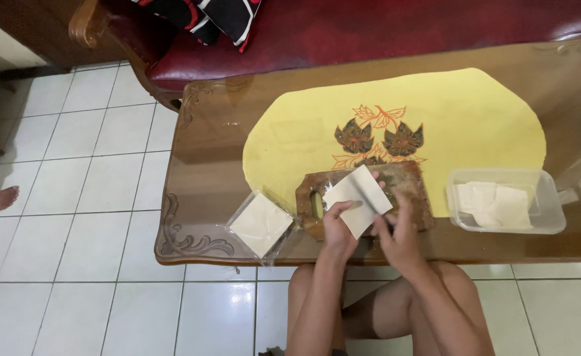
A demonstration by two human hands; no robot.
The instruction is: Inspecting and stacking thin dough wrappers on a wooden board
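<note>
White floor tiles run under a glass-covered wooden tabletop [198, 165]. At its near edge, the left hand [338, 227] and right hand [399, 234] together pinch a pale square wrapper [356, 198] over a wooden cutting board [409, 181]. Left lies a bagged wrapper stack [261, 224], right a clear container [505, 201], beyond a yellow mat [462, 118].

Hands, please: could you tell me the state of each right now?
Left hand: holding the square white sheet.
Right hand: touching the same sheet; grip unclear.
</note>
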